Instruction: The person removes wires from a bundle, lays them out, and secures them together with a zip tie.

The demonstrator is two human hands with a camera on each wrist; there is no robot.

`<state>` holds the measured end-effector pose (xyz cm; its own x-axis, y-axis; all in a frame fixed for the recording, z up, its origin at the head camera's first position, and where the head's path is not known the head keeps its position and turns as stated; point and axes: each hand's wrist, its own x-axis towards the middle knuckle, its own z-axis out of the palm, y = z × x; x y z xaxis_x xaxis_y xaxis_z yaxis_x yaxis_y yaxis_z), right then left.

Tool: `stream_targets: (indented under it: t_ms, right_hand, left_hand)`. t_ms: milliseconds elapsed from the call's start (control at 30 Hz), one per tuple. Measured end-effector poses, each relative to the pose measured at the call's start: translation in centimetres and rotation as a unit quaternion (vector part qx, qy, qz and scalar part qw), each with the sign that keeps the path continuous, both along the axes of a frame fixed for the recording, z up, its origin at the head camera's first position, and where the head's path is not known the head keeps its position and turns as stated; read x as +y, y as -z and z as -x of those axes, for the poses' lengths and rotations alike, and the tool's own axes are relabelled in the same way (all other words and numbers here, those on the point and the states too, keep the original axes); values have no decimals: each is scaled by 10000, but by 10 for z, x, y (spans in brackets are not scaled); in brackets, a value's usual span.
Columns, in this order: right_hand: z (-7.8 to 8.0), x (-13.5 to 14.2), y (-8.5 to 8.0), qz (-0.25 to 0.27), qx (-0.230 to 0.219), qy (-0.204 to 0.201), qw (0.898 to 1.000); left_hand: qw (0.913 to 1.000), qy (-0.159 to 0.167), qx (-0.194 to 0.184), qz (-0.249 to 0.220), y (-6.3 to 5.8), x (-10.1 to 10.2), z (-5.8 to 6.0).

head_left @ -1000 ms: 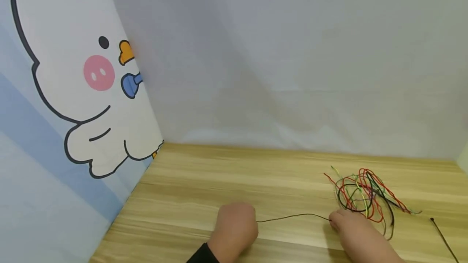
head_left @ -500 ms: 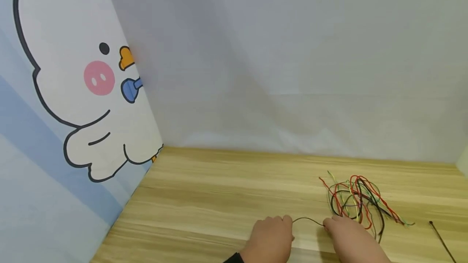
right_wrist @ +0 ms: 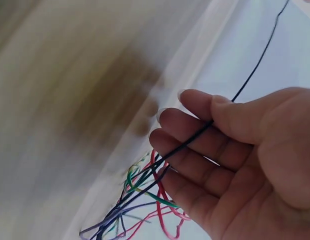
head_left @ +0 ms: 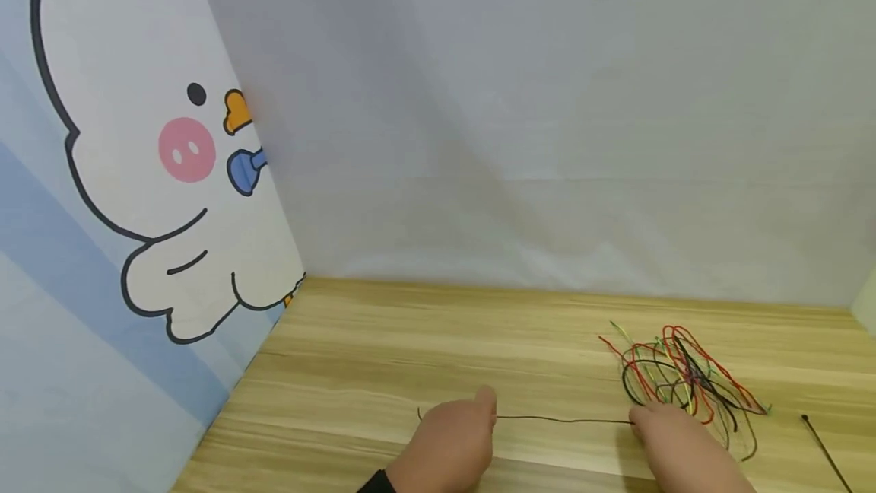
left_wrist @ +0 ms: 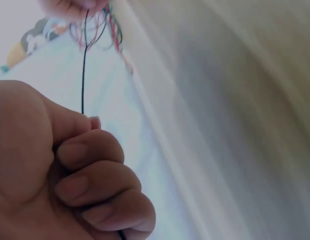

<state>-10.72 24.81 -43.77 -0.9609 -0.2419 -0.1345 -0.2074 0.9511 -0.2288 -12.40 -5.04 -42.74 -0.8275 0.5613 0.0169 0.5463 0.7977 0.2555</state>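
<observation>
A thin dark cord (head_left: 564, 421) runs nearly straight between my two hands above the wooden table. My left hand (head_left: 448, 443) pinches it between thumb and index finger, the other fingers curled in; a short loose end sticks out on the hand's far left. On the right, my right hand (head_left: 684, 443) pinches the cord with thumb and forefinger. In the right wrist view, the cord (right_wrist: 257, 65) continues across the loosely bent fingers towards a tangle of cords. This tangle (head_left: 674, 375), red, black, green and yellow, lies just beyond my right hand.
A thin dark strip (head_left: 826, 453) with a small knob at its upper end lies at the right of the wooden table (head_left: 383, 341). Behind stands a pale grey backdrop (head_left: 547, 135). A cartoon-printed panel (head_left: 137, 173) borders the left side.
My left hand first came in close to the right hand, slackening the cord, then moved back left, drawing it straighter. A loose end now shows left of it. The right hand moved only slightly.
</observation>
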Motion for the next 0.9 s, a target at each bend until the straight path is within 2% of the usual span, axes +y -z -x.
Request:
stream_targets:
  t_ms: [133,367,467,600,667,900]
  right_hand:
    - [-1,10,0,28,-98,123,9999]
    - [-4,22,-3,75,-308,372,9988]
    - [-6,24,-2,101,-511,460,9976]
    - [-11,27,1,-116,-405,424,9982]
    - [-13,29,2,-220,-278,437,9984]
    - [-16,37,0,-36,-445,702,9965]
  left_hand:
    - [9993,-268,-250,-18,-2,-18,1]
    - [9958,-898,-166,21,5,-49,2]
    - [9937,-1114,31,133,9,-57,0]
    - [9898,-1269,426,491,14,-66,0]
    - [9878,-1337,492,626,16,-70,1]
    - [9814,-1709,122,861,15,-81,3]
